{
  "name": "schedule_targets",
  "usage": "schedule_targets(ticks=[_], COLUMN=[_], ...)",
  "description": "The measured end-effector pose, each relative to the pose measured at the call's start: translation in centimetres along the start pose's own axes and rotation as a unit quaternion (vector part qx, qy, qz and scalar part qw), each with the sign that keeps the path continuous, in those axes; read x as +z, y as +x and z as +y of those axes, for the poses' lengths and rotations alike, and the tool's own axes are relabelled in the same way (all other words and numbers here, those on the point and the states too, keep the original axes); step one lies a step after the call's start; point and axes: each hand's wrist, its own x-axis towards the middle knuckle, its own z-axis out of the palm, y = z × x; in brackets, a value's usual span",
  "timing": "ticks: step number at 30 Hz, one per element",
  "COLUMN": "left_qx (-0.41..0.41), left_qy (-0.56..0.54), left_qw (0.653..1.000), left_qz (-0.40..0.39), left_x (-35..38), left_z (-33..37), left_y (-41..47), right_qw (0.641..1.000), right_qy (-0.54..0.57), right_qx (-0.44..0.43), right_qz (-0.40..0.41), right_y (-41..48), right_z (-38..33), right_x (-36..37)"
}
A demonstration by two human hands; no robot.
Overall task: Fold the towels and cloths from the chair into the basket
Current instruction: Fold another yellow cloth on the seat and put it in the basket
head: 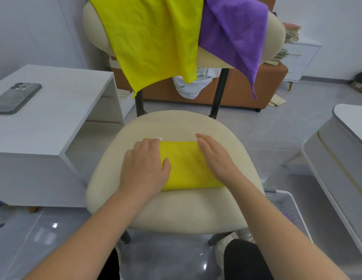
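Both palms flat: left hand and right hand press the folded yellow cloth mid-seat on the chair; best smooth outward, squaring edges before lifting.

Cream chair. Folded cloth on its seat: bright yellow. Over its back: yellow-green cloth, purple cloth. Behind it: white leaf-print fabric, orange sofa.
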Motion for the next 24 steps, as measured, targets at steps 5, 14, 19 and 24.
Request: schedule_targets(ticks=[5,14,19,24], left_qx=[-0.022,0.109,0.150,0.175], left_qy=[0.041,0.015,0.003,0.000], left_qw=[0.982,0.965,0.958,0.953], left_qz=[-0.181,-0.240,-0.245,-0.246], left_x=[4.4,4.6,4.8,4.8], left_z=[1.0,-3.1,-4.2,-4.5], left_y=[0.7,2.8,3.3,3.8], right_qw=[0.985,0.858,0.881,0.858], right_qy=[0.101,0.375,0.244,0.236], right_qx=[0.126,0.320,0.303,0.284], right_qz=[0.068,-0.146,-0.269,-0.358], right_y=[-0.6,-3.0,-3.7,-4.1], right_z=[2.6,3.9,3.8,2.6], right_x=[-4.1,-6.9,-7.5,-7.0])
